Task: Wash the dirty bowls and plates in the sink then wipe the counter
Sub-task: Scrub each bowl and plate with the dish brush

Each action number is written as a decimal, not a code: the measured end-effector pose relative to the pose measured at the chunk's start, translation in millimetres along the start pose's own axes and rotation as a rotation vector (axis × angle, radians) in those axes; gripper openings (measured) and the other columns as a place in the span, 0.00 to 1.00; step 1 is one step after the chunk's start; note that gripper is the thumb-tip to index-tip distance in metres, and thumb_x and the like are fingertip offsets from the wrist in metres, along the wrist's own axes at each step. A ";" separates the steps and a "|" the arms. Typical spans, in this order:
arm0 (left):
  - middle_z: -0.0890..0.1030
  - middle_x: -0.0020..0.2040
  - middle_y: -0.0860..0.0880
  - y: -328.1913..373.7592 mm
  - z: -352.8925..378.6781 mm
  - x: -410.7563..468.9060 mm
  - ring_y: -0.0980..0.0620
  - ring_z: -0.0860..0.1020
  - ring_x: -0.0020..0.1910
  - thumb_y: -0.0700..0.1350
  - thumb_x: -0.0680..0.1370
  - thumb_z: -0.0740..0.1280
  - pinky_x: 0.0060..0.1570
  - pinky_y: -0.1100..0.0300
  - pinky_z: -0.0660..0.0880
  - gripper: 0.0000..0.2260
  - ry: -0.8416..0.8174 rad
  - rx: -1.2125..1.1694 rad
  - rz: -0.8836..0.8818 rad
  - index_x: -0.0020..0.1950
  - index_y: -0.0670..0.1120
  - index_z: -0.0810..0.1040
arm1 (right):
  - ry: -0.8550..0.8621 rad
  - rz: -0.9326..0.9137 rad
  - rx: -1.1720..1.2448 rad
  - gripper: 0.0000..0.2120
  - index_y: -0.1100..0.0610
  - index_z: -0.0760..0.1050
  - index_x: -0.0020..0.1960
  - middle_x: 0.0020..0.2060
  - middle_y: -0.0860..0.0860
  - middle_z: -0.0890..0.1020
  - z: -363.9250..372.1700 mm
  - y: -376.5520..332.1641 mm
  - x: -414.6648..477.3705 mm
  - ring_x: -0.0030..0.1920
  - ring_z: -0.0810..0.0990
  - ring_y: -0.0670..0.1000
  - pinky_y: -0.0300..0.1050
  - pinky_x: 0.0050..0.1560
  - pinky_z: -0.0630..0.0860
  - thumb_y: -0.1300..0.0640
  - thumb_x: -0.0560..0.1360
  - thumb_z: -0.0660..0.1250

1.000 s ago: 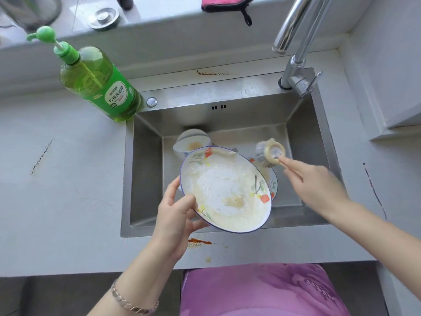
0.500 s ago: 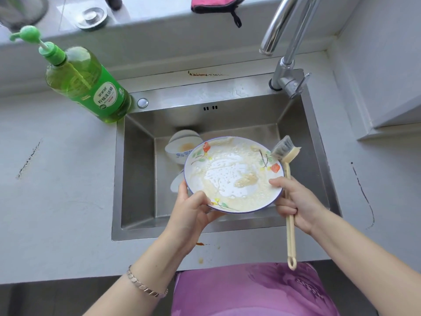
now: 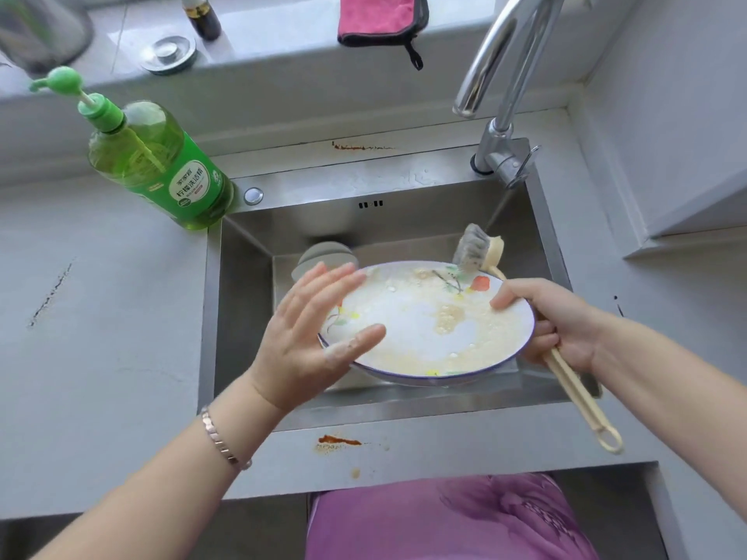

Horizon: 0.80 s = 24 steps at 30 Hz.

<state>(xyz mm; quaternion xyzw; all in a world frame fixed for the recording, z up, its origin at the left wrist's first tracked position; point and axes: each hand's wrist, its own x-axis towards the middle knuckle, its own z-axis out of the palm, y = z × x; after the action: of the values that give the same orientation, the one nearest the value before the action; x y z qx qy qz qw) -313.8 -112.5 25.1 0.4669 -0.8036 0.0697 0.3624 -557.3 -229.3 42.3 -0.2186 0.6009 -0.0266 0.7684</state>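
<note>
A soapy, dirty plate (image 3: pixel 424 329) with a blue rim and flower pattern hangs over the steel sink (image 3: pixel 242 317). My right hand (image 3: pixel 553 321) grips its right edge, thumb on the rim, and holds the cream handle of a dish brush (image 3: pixel 473 248) against it; the bristle head sticks up past the plate's far edge. My left hand (image 3: pixel 311 333) is open with fingers spread over the plate's left side, slightly blurred. An upturned bowl (image 3: pixel 323 252) lies in the sink behind the plate, mostly hidden.
A green dish-soap pump bottle (image 3: pixel 161 163) stands at the sink's back left corner. The faucet (image 3: pixel 497 74) rises at the back right. A pink cloth (image 3: pixel 376 18), a drain plug (image 3: pixel 167 54) and a dark bottle (image 3: pixel 204 18) sit on the ledge. Orange stains (image 3: pixel 337 440) mark the front counter.
My left hand has let go of the plate and opened. My right hand has taken the plate's right edge while keeping the brush; the plate has levelled out.
</note>
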 end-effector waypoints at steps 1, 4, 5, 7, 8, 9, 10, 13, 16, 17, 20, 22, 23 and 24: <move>0.78 0.56 0.37 1.4 -5.3 10.8 0.40 0.79 0.53 0.44 0.76 0.68 0.54 0.43 0.76 0.20 -0.009 -0.044 0.078 0.65 0.53 0.63 | -0.023 0.027 -0.036 0.08 0.56 0.63 0.33 0.20 0.48 0.60 -1.5 -3.7 1.2 0.14 0.54 0.41 0.26 0.15 0.51 0.62 0.69 0.59; 0.84 0.46 0.42 7.7 -15.2 29.7 0.46 0.81 0.33 0.43 0.77 0.66 0.29 0.56 0.77 0.19 -0.115 -0.151 0.208 0.65 0.53 0.66 | -0.052 0.068 -0.157 0.15 0.57 0.68 0.40 0.32 0.53 0.61 -2.8 -13.8 6.2 0.21 0.57 0.45 0.27 0.15 0.54 0.59 0.55 0.68; 0.84 0.45 0.44 11.1 -15.7 30.7 0.48 0.80 0.30 0.41 0.76 0.66 0.25 0.59 0.74 0.20 -0.148 -0.167 0.231 0.66 0.52 0.66 | -0.035 0.060 -0.196 0.23 0.56 0.69 0.44 0.35 0.54 0.61 -5.2 -15.5 8.6 0.24 0.58 0.48 0.28 0.16 0.54 0.59 0.50 0.70; 0.84 0.43 0.47 17.1 -14.2 28.2 0.50 0.78 0.28 0.39 0.75 0.67 0.24 0.60 0.72 0.22 -0.181 -0.194 0.246 0.66 0.51 0.66 | -0.058 0.076 -0.228 0.28 0.56 0.68 0.45 0.36 0.54 0.62 -5.9 -18.9 11.2 0.25 0.59 0.50 0.28 0.17 0.55 0.57 0.47 0.72; 0.84 0.43 0.49 19.9 -13.4 27.6 0.51 0.78 0.28 0.38 0.73 0.68 0.24 0.60 0.72 0.23 -0.184 -0.211 0.223 0.66 0.50 0.67 | -0.085 0.096 -0.214 0.21 0.56 0.68 0.42 0.33 0.54 0.63 -3.8 -21.0 11.3 0.22 0.59 0.48 0.27 0.15 0.54 0.55 0.52 0.72; 0.83 0.41 0.50 23.1 -11.9 26.7 0.52 0.76 0.28 0.37 0.70 0.70 0.25 0.61 0.71 0.25 -0.176 -0.220 0.176 0.65 0.49 0.68 | -0.104 0.118 -0.176 0.14 0.57 0.67 0.38 0.29 0.53 0.65 -1.7 -22.3 11.9 0.18 0.58 0.45 0.27 0.14 0.53 0.53 0.60 0.70; 0.81 0.38 0.51 26.7 -10.7 24.7 0.53 0.73 0.27 0.37 0.67 0.71 0.25 0.63 0.70 0.27 -0.168 -0.221 0.106 0.64 0.49 0.69 | -0.119 0.135 -0.137 0.12 0.57 0.67 0.36 0.24 0.53 0.68 -1.5 -22.2 13.4 0.16 0.56 0.42 0.26 0.14 0.52 0.50 0.68 0.66; 0.82 0.39 0.53 37.5 -9.9 19.4 0.53 0.73 0.33 0.43 0.64 0.69 0.33 0.71 0.70 0.29 -0.196 -0.238 -0.304 0.64 0.56 0.69 | -0.072 0.081 -0.056 0.23 0.58 0.73 0.50 0.31 0.61 0.82 -1.6 -17.9 15.4 0.15 0.55 0.39 0.26 0.13 0.53 0.37 0.75 0.57; 0.73 0.55 0.75 39.5 -12.2 16.8 0.70 0.76 0.46 0.51 0.62 0.69 0.44 0.77 0.70 0.30 -0.202 -0.352 -0.835 0.63 0.64 0.69 | 0.106 -0.088 -0.200 0.22 0.53 0.69 0.61 0.33 0.60 0.84 -0.1 -4.8 15.1 0.16 0.55 0.41 0.29 0.15 0.53 0.38 0.78 0.53; 0.72 0.54 0.77 37.0 -12.1 14.2 0.72 0.75 0.48 0.50 0.61 0.70 0.46 0.77 0.70 0.30 -0.174 -0.368 -0.947 0.62 0.64 0.71 | 0.158 -0.163 -0.286 0.20 0.51 0.68 0.63 0.31 0.57 0.82 3.2 0.5 12.5 0.16 0.56 0.42 0.31 0.15 0.53 0.40 0.79 0.53; 0.74 0.55 0.72 33.0 -10.7 9.1 0.74 0.72 0.51 0.46 0.60 0.72 0.49 0.80 0.67 0.31 -0.113 -0.355 -1.130 0.61 0.64 0.71 | 0.251 -0.454 -0.573 0.17 0.44 0.65 0.69 0.31 0.51 0.77 14.7 17.7 5.3 0.17 0.65 0.42 0.33 0.20 0.61 0.49 0.81 0.51; 0.74 0.54 0.72 34.8 -9.0 8.7 0.74 0.73 0.50 0.46 0.59 0.72 0.48 0.81 0.67 0.31 -0.097 -0.369 -1.190 0.58 0.67 0.70 | 0.248 -0.642 -0.717 0.20 0.35 0.60 0.69 0.33 0.51 0.77 29.3 29.0 -3.5 0.27 0.74 0.43 0.38 0.31 0.70 0.53 0.81 0.52; 0.75 0.52 0.72 36.1 -7.9 8.5 0.73 0.74 0.50 0.46 0.59 0.72 0.48 0.80 0.68 0.30 -0.085 -0.382 -1.209 0.57 0.68 0.70 | 0.213 -0.721 -0.756 0.21 0.31 0.60 0.66 0.32 0.53 0.76 38.8 35.2 -8.4 0.31 0.75 0.49 0.43 0.37 0.72 0.54 0.81 0.53; 0.76 0.52 0.72 36.6 -6.6 8.4 0.72 0.75 0.50 0.46 0.58 0.72 0.49 0.77 0.70 0.30 -0.068 -0.399 -1.226 0.56 0.68 0.71 | 0.155 -0.801 -0.779 0.23 0.27 0.60 0.63 0.31 0.55 0.75 49.1 41.6 -14.1 0.31 0.72 0.52 0.45 0.38 0.71 0.56 0.80 0.54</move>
<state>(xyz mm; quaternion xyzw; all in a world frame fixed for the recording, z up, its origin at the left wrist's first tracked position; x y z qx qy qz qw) -342.2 -95.1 43.6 0.7669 -0.3996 -0.3153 0.3907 -524.4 -172.5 48.8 -0.6946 0.4912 -0.1083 0.5143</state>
